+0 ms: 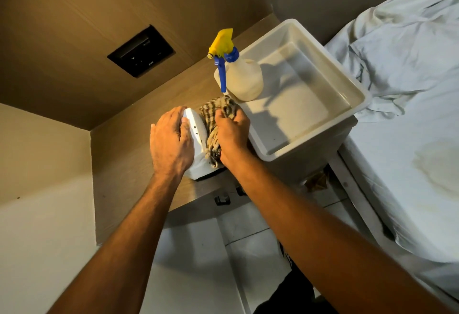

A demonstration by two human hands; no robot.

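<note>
A white boxy device [198,135] with small dark holes stands on a narrow wooden shelf [198,189]. My left hand [171,142] rests over its left side, fingers laid on the top edge. My right hand [232,133] grips a checked brown cloth [216,117] and presses it against the device's right face. Part of the cloth hangs down under my palm.
A spray bottle [242,75] with a yellow and blue trigger head stands in a white plastic tub [347,82] to the right. A black wall panel [141,51] sits at upper left. A bed with rumpled white sheets [409,90] fills the right side; tiled floor [198,251] lies below.
</note>
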